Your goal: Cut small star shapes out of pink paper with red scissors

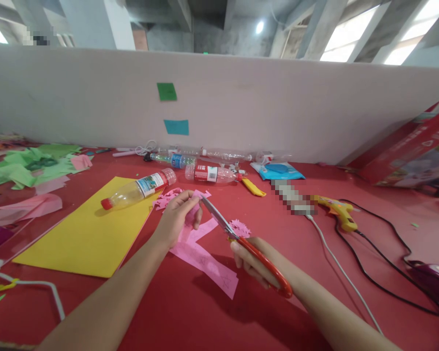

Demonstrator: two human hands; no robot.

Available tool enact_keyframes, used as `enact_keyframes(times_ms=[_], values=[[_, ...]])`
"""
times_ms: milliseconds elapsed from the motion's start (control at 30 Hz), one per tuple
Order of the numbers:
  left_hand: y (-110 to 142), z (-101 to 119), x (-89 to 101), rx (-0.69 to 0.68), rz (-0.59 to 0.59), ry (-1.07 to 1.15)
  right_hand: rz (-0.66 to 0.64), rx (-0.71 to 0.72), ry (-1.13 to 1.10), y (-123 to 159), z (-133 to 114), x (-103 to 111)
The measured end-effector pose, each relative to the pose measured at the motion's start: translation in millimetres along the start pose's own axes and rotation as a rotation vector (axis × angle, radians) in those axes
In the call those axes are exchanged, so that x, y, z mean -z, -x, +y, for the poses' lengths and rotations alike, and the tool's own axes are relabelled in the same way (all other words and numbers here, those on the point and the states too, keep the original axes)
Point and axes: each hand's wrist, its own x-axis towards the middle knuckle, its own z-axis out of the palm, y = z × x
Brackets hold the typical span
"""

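Note:
In the middle of the head view, my left hand (179, 214) pinches a piece of pink paper (219, 270) by its upper end. Star outlines are drawn on the strip that trails down to the right. My right hand (254, 261) is closed around the red handles of a pair of scissors (256, 258). The blades point up and left, their tips at the paper beside my left fingertips. Behind the blades lies a small pile of pink cut-outs (240, 227). More pink scraps (164, 199) lie just behind my left hand.
Plastic bottles (141, 189) lie along the back of the red table (161, 312), one on yellow sheets (84, 234). Green crumpled paper (18, 168) is at left. On the right are a yellow glue gun (338, 212), cords, a blue packet (278, 170) and a red box (420, 151).

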Motion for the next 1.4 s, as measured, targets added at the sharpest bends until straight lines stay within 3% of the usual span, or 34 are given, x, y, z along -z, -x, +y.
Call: enact_keyframes(times_ms=[400,600,667,767,867,967,1033,1133,1233,1400], values=[[-1.1,-0.3,2.2,0.004,-0.027,0.029,0.044,-0.056,-0.02,-0.8,-5.2,-0.2],[-3.3,4.4,7.7,0.098,-0.045,0.088,0.066,-0.077,-0.083,-0.3,-10.0,-0.7],[-4.9,3.5,9.6,0.153,-0.029,0.155,0.083,-0.034,-0.172,-2.5,-7.5,0.0],[-5.0,-1.2,7.4,0.218,-0.051,0.244,0.066,0.176,-0.392,-7.8,0.8,0.8],[0.3,-7.9,-2.4,0.235,-0.188,0.109,0.04,0.251,-0.535,-11.8,7.8,-0.4],[7.8,-11.7,-13.0,0.151,-0.236,-0.106,0.03,0.194,-0.464,-10.5,6.9,-4.3],[11.3,-11.2,-15.8,0.05,-0.203,-0.159,0.049,0.12,-0.36,-6.5,2.0,-7.7],[12.7,-7.9,-12.3,-0.049,-0.057,-0.191,0.043,0.04,-0.204,0.2,-6.4,-12.4],[11.6,-5.7,-6.3,-0.039,0.09,-0.227,0.028,0.049,-0.158,3.2,-10.2,-15.2],[11.4,-5.5,-5.2,0.015,0.197,-0.23,0.035,-0.005,-0.128,3.1,-11.1,-16.4]])
